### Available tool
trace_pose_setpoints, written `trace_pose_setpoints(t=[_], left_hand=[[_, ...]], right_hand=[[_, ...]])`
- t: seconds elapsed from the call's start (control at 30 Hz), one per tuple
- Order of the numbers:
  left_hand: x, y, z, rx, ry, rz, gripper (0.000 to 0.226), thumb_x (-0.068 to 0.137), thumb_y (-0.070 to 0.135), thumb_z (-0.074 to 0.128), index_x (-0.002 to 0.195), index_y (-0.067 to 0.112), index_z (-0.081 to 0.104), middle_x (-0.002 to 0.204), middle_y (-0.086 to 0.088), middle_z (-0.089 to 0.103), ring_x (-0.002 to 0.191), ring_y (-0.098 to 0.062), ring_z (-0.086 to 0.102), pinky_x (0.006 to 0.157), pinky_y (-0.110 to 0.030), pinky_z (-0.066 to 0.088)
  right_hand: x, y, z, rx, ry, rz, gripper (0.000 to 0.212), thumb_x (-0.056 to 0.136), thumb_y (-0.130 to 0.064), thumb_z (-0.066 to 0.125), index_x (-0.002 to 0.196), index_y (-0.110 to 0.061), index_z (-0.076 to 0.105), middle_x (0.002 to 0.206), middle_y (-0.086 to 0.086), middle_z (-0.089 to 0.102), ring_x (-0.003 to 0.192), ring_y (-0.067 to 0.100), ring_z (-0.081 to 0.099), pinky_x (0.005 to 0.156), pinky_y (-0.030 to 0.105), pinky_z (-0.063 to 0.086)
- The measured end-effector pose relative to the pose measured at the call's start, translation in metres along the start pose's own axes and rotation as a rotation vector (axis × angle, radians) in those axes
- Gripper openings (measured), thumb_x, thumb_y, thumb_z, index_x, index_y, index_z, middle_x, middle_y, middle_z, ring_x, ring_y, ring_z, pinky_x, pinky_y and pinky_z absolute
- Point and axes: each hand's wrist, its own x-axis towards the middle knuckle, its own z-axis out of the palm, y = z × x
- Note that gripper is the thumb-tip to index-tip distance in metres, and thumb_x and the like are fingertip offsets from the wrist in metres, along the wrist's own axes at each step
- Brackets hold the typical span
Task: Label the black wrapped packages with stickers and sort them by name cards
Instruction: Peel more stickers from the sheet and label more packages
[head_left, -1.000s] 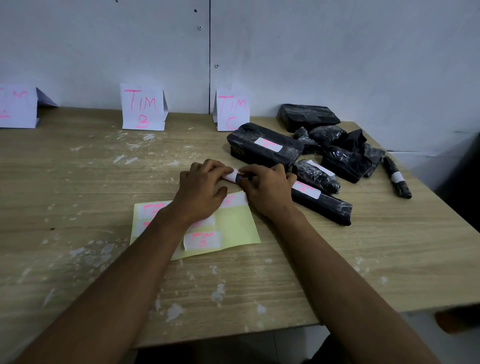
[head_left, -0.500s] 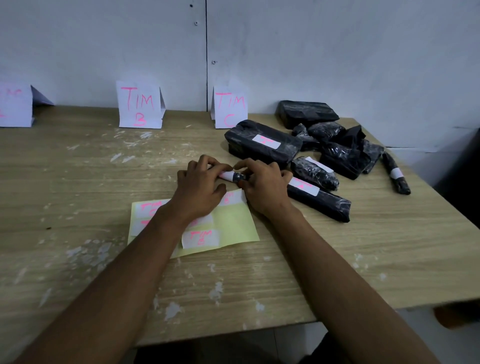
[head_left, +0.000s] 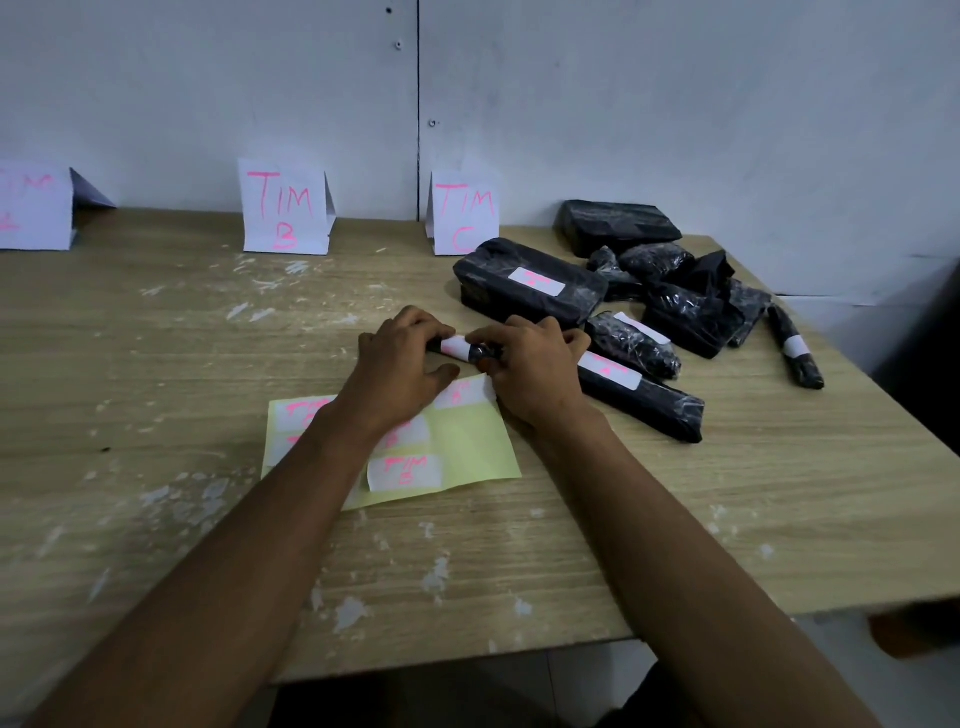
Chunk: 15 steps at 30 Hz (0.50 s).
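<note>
left hand (head_left: 397, 364) + right hand (head_left: 530, 366): both pinch small package (head_left: 465, 349) | white sticker wrapped round it | just beyond sticker sheet (head_left: 467, 447)

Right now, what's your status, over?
Both hands gripping small black package, white sticker wrapped on. Sticker sheet underneath. Nothing blocking.
</note>
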Motion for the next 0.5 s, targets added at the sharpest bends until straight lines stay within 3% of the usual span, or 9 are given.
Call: trace_pose_setpoints(t=[0.2, 0.37, 0.5], left_hand=[[-0.0045, -0.0016, -0.0002, -0.024, 0.065, 0.002, 0.052, 0.083, 0.025, 0.074, 0.132, 0.015, 0.058, 0.141, -0.006, 0.046, 0.12, -0.025, 0.055, 0.1, -0.044, 0.041], [-0.0061, -0.0047, -0.0045, -0.093, 0.123, 0.027, 0.044, 0.086, 0.023, 0.07, 0.128, 0.016, 0.059, 0.128, -0.002, 0.052, 0.104, -0.024, 0.064, 0.091, -0.048, 0.049], [-0.007, -0.0033, -0.002, -0.034, 0.093, 0.032, 0.038, 0.085, 0.024, 0.069, 0.122, 0.019, 0.062, 0.122, -0.001, 0.055, 0.106, -0.026, 0.059, 0.09, -0.049, 0.048]], right_hand=[[-0.0062, 0.0008, -0.0017, 0.016, 0.074, 0.069, 0.022, 0.092, -0.038, 0.061, 0.113, -0.036, 0.066, 0.103, -0.012, 0.067, 0.101, 0.019, 0.043, 0.075, 0.034, 0.012], [-0.0061, 0.0037, -0.0038, 0.005, 0.154, 0.134, 0.017, 0.088, -0.031, 0.063, 0.105, -0.028, 0.066, 0.095, -0.01, 0.069, 0.104, 0.021, 0.045, 0.077, 0.034, 0.011], [-0.0042, 0.0035, -0.0023, 0.009, 0.156, 0.124, 0.012, 0.087, -0.025, 0.064, 0.099, -0.028, 0.066, 0.097, -0.01, 0.069, 0.101, 0.02, 0.044, 0.075, 0.033, 0.011]])
